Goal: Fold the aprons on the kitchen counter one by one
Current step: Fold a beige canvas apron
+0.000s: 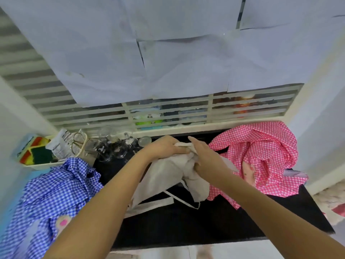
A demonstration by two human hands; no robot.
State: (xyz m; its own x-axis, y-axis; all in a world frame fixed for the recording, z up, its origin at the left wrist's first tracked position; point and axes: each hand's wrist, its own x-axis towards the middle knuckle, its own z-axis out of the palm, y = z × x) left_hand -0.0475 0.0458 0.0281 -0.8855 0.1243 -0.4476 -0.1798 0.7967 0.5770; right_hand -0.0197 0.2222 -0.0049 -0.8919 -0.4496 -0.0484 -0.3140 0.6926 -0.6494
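A crumpled white apron [164, 176] hangs above the black counter [205, 221], its straps [168, 201] trailing onto the counter. My left hand [168, 148] grips the apron's top edge from the left. My right hand [202, 154] grips bunched cloth right beside it, the two hands almost touching. A blue checked apron [54, 193] lies heaped on the counter's left end. A pink checked apron [261, 157] lies heaped at the right end.
A cream tray [37, 166] with sponges, a packet and scissors sits at the back left. Several clear glass pieces [115, 146] stand behind the white apron by the window sill. A slatted window [168, 113] runs along the back, a wall [321, 128] closes the right.
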